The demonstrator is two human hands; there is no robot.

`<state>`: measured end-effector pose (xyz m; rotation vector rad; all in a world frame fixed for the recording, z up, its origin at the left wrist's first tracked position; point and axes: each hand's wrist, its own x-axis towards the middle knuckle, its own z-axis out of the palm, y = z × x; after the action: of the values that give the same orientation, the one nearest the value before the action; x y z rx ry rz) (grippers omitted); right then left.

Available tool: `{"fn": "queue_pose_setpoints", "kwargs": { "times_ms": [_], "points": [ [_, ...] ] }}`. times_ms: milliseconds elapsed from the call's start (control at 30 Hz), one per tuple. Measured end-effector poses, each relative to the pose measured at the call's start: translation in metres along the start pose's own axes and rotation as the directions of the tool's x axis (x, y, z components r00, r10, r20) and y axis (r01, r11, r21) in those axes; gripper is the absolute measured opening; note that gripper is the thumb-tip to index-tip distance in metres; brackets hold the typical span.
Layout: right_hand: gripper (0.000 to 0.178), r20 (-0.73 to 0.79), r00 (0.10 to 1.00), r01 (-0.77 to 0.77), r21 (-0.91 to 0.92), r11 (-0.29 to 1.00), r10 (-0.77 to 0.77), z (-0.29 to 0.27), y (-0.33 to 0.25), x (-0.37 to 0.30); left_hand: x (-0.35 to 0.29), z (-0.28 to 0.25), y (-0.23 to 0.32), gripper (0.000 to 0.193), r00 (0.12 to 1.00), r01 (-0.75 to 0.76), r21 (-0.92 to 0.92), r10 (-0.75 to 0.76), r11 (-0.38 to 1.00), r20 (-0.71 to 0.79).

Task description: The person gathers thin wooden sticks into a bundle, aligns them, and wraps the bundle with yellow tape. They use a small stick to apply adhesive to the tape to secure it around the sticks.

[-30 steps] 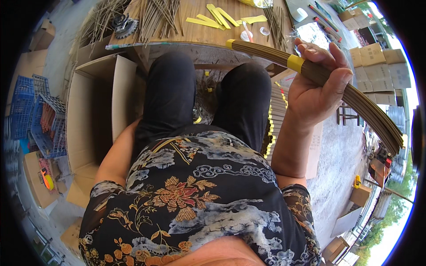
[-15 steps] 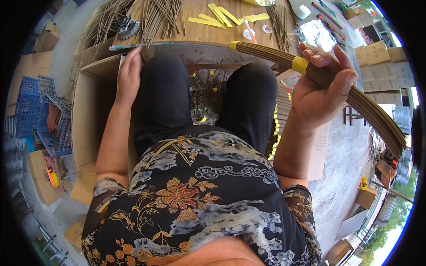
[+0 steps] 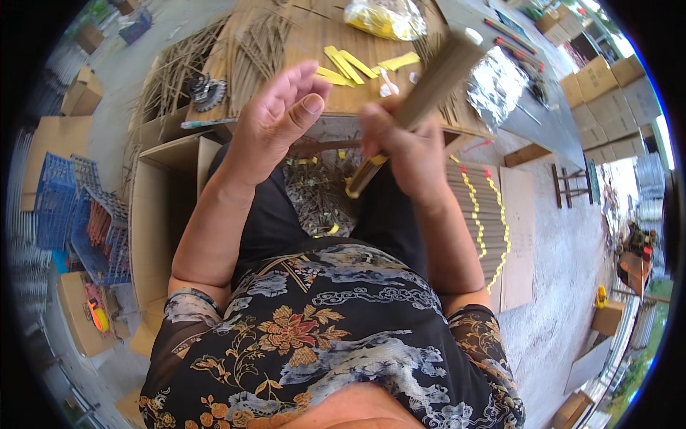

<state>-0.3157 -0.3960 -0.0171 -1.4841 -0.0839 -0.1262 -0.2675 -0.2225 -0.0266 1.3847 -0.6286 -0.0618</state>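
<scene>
My right hand (image 3: 411, 146) is wrapped round a bundle of thin brown sticks (image 3: 441, 75), held upright and tilted over my right thigh. Its upper end is blurred by motion; at the lower end, yellow bands show below my fist. My left hand (image 3: 279, 123) hovers at the table's near edge, fingers spread, holding nothing. Beyond it, several yellow paper strips (image 3: 346, 64) lie on the wooden table (image 3: 314, 36). Loose brown sticks (image 3: 261, 53) are heaped to their left. A small white lid-like piece (image 3: 388, 89) sits beside the strips, partly near the bundle.
Yellow-banded bundles (image 3: 475, 222) lie in a row on cardboard at my right. An open carton (image 3: 164, 214) stands at my left, with blue crates (image 3: 61, 189) beyond. A toothed metal disc (image 3: 208, 94), a foil packet (image 3: 386, 18) and crumpled foil (image 3: 496, 86) are around the tabletop.
My right hand has brought the bundle inward and turned it from slanting rightward to upright, its grip now a fist. My left hand has risen and moved right, toward the bundle.
</scene>
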Motion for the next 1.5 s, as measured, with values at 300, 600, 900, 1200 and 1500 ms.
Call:
{"fn": "queue_pose_setpoints", "kwargs": {
  "times_ms": [300, 600, 900, 1200, 1500],
  "points": [
    [0.022, 0.502, 0.852, -0.114, -0.106, 0.988, 0.152, 0.06, 0.033, 0.023, 0.017, -0.02, 0.032, 0.039, 0.992, 0.058, -0.454, 0.001, 0.889, 0.13],
    [0.02, 0.564, 0.797, -0.271, 0.012, 0.963, 0.217, 0.066, 0.029, 0.028, 0.03, -0.037, 0.032, 0.021, 0.985, 0.15, -0.611, -0.062, 0.777, 0.163],
    [0.022, 0.447, 0.894, -0.033, -0.034, 0.999, 0.044, 0.074, 0.038, 0.026, 0.034, -0.032, 0.034, 0.019, 0.993, 0.036, -0.51, -0.087, 0.86, -0.076],
    [0.02, 0.481, 0.867, -0.062, -0.16, 0.985, 0.133, 0.067, 0.042, 0.033, 0.032, -0.022, 0.031, 0.017, 0.966, -0.061, -0.383, -0.041, 0.922, -0.255],
    [0.016, 0.387, 0.918, 0.153, -0.152, 0.976, -0.084, 0.073, 0.037, 0.032, 0.028, -0.022, 0.033, 0.029, 0.998, -0.048, -0.404, 0.03, 0.913, -0.05]
  ]
}}
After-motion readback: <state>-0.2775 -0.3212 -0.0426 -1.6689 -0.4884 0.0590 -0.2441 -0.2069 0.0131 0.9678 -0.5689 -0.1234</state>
